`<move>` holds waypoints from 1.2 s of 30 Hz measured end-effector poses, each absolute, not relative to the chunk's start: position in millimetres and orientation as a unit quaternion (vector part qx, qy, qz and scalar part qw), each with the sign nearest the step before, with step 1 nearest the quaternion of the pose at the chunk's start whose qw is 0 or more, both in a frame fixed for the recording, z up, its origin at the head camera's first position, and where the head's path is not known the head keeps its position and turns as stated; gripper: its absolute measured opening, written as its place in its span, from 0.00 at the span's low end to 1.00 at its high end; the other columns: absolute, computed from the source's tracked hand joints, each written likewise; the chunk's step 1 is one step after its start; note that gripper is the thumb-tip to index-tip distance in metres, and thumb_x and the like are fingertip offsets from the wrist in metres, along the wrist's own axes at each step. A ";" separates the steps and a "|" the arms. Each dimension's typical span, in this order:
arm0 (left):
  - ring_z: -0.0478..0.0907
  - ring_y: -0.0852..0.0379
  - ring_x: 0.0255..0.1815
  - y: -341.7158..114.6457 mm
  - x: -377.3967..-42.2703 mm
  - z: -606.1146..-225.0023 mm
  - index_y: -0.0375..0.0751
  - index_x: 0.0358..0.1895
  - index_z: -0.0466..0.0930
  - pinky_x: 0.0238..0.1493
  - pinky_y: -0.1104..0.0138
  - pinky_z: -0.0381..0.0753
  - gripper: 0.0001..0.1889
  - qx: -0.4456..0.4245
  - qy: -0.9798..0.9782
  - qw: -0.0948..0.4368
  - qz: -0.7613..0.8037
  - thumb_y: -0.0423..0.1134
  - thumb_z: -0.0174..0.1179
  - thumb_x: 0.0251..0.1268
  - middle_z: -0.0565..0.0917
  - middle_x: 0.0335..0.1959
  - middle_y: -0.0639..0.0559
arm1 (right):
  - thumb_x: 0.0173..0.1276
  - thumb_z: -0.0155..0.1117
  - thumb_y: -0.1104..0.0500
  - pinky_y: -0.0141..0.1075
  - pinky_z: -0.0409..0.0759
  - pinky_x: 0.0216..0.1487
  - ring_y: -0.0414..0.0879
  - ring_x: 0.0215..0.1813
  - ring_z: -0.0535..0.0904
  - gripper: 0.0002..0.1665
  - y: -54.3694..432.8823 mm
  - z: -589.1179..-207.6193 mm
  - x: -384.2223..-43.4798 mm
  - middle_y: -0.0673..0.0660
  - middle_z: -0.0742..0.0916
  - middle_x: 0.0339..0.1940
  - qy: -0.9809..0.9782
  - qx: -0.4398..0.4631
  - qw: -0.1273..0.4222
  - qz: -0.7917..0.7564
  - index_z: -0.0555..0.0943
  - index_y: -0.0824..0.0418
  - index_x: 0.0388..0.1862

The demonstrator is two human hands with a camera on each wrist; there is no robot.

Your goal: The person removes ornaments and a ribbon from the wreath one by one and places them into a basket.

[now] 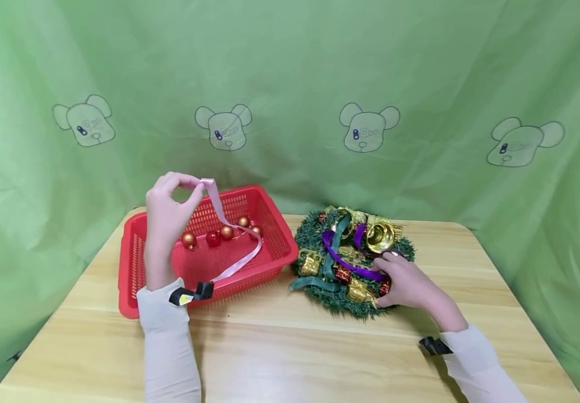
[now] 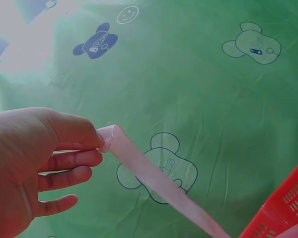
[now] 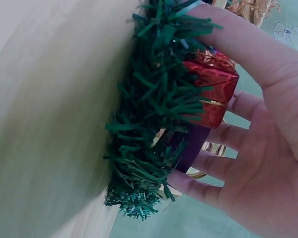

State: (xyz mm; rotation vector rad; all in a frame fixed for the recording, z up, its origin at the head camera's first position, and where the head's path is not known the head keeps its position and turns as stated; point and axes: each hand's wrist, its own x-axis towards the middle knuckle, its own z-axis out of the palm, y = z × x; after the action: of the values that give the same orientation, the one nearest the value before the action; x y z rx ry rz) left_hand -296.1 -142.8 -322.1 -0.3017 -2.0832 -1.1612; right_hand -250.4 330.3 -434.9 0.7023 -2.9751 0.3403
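Observation:
My left hand (image 1: 169, 215) pinches one end of a pink ribbon (image 1: 216, 201) between thumb and forefinger above the red basket; the other fingers are loosely bent in the left wrist view. The ribbon hangs down and loops over the basket's inside to its near rim. My right hand (image 1: 408, 282) grips the right near edge of a green tinsel wreath (image 1: 327, 302), thumb on the outer side and fingers over the top. Right by the fingers are a red foil gift box (image 3: 216, 91) and a purple ribbon (image 1: 342, 260). Gold bells (image 1: 380, 236) and a green ribbon (image 1: 315, 284) decorate the wreath.
The red plastic basket (image 1: 129, 263) stands on the left of the wooden table (image 1: 280, 347), holding several gold balls (image 1: 227, 232) and a red ball (image 1: 213, 239). A green curtain (image 1: 290, 67) printed with bear heads hangs behind and around the table.

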 end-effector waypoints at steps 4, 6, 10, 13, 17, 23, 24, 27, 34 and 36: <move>0.77 0.53 0.45 -144.2 -293.6 -320.2 0.35 0.40 0.87 0.54 0.61 0.71 0.08 -0.099 -0.799 0.387 -0.450 0.37 0.67 0.66 0.86 0.38 0.42 | 0.35 0.88 0.50 0.55 0.81 0.49 0.52 0.46 0.79 0.40 329.9 -435.4 -251.9 0.54 0.83 0.43 -0.966 0.230 0.033 0.115 0.83 0.61 0.50; 0.77 0.52 0.45 -146.6 -292.3 -318.9 0.35 0.40 0.87 0.55 0.61 0.70 0.08 -0.084 -0.788 0.409 -0.453 0.37 0.66 0.65 0.86 0.38 0.41 | 0.35 0.88 0.51 0.55 0.81 0.49 0.53 0.46 0.79 0.40 330.1 -435.9 -252.8 0.54 0.83 0.44 -0.966 0.229 0.032 0.118 0.83 0.61 0.50; 0.77 0.49 0.45 -154.5 -290.7 -316.6 0.33 0.39 0.87 0.57 0.60 0.70 0.09 -0.041 -0.774 0.447 -0.447 0.37 0.65 0.64 0.86 0.38 0.39 | 0.35 0.88 0.50 0.55 0.81 0.49 0.52 0.46 0.79 0.41 331.6 -436.2 -251.2 0.54 0.83 0.44 -0.966 0.224 0.031 0.121 0.83 0.61 0.50; 0.78 0.46 0.45 -165.0 -287.4 -316.2 0.32 0.39 0.87 0.60 0.58 0.69 0.09 0.011 -0.780 0.457 -0.427 0.36 0.64 0.64 0.86 0.39 0.38 | 0.35 0.89 0.49 0.55 0.81 0.49 0.52 0.45 0.79 0.41 331.5 -436.2 -251.1 0.54 0.83 0.44 -0.966 0.224 0.030 0.121 0.83 0.61 0.50; 0.78 0.43 0.46 -179.0 -280.3 -315.5 0.33 0.41 0.87 0.66 0.53 0.65 0.11 0.079 -0.801 0.445 -0.394 0.38 0.62 0.65 0.86 0.40 0.38 | 0.35 0.89 0.49 0.55 0.81 0.49 0.52 0.45 0.79 0.41 330.6 -436.2 -252.0 0.54 0.83 0.43 -0.966 0.226 0.029 0.122 0.83 0.61 0.50; 0.79 0.40 0.46 -192.2 -271.6 -315.1 0.34 0.43 0.87 0.68 0.46 0.65 0.13 0.102 -0.868 0.344 -0.344 0.42 0.60 0.68 0.87 0.42 0.37 | 0.35 0.89 0.49 0.55 0.81 0.49 0.52 0.46 0.79 0.41 330.5 -436.2 -253.5 0.54 0.83 0.44 -0.966 0.226 0.030 0.120 0.83 0.61 0.50; 0.80 0.40 0.46 -193.4 -271.0 -315.4 0.35 0.43 0.87 0.66 0.46 0.66 0.14 0.095 -0.882 0.320 -0.334 0.42 0.60 0.69 0.87 0.42 0.37 | 0.35 0.89 0.49 0.55 0.81 0.49 0.52 0.46 0.79 0.41 330.7 -436.2 -253.5 0.54 0.83 0.44 -0.966 0.226 0.030 0.120 0.83 0.61 0.50; 0.82 0.40 0.42 -196.0 -270.9 -318.6 0.36 0.42 0.87 0.54 0.49 0.72 0.13 0.065 -0.916 0.253 -0.305 0.44 0.62 0.68 0.88 0.40 0.38 | 0.35 0.89 0.49 0.55 0.81 0.49 0.53 0.46 0.79 0.41 331.0 -436.1 -253.3 0.54 0.83 0.44 -0.966 0.229 0.031 0.120 0.83 0.61 0.50; 0.80 0.45 0.36 -185.5 -275.9 -323.0 0.37 0.38 0.86 0.36 0.60 0.73 0.11 0.011 -0.944 0.156 -0.292 0.44 0.66 0.67 0.87 0.36 0.40 | 0.35 0.89 0.49 0.54 0.81 0.48 0.52 0.45 0.79 0.41 330.9 -436.3 -253.6 0.54 0.83 0.44 -0.965 0.231 0.033 0.118 0.83 0.61 0.50; 0.79 0.43 0.40 -179.4 -279.5 -324.1 0.37 0.38 0.85 0.42 0.56 0.74 0.11 -0.004 -0.944 0.153 -0.293 0.44 0.66 0.67 0.86 0.37 0.39 | 0.34 0.89 0.49 0.54 0.81 0.48 0.52 0.45 0.79 0.41 330.7 -436.3 -253.9 0.54 0.83 0.44 -0.965 0.231 0.034 0.118 0.83 0.61 0.50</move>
State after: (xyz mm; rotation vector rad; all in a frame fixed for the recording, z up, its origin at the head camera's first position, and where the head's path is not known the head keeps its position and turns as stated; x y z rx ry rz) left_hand -279.5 -179.4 -324.1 -0.0113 -2.7070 -0.8393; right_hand -253.9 330.7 -436.3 0.7105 -2.9684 0.3615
